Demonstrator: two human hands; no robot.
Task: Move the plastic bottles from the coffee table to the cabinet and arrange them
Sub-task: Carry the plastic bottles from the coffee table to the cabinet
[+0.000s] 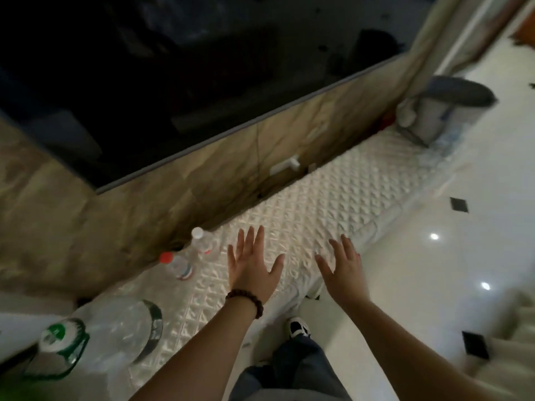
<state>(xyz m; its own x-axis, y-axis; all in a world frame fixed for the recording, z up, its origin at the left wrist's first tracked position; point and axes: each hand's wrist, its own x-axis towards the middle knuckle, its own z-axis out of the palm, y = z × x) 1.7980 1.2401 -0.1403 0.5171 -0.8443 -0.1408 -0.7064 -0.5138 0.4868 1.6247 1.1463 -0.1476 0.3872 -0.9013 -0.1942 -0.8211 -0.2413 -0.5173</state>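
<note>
three bottles (185,263); two empty hands (252,263)

Both hands empty, fingers spread, over quilted white cabinet top (333,198): left hand (252,261) at 6 o'clock, right hand (344,264) at 5. Red-capped bottle (176,264) and white-capped bottle (202,241) upright at 8. Large clear jug (115,328), green handle, at 7.

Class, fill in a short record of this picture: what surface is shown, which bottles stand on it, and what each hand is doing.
surface: white quilted cabinet top along a marbled wall
small bottles: clear plastic bottle with white cap; clear plastic bottle with red cap, both upright near the wall
large bottle: big clear plastic jug with green handle, near left
left hand: open, empty, beaded bracelet at the wrist
right hand: open, empty
</note>
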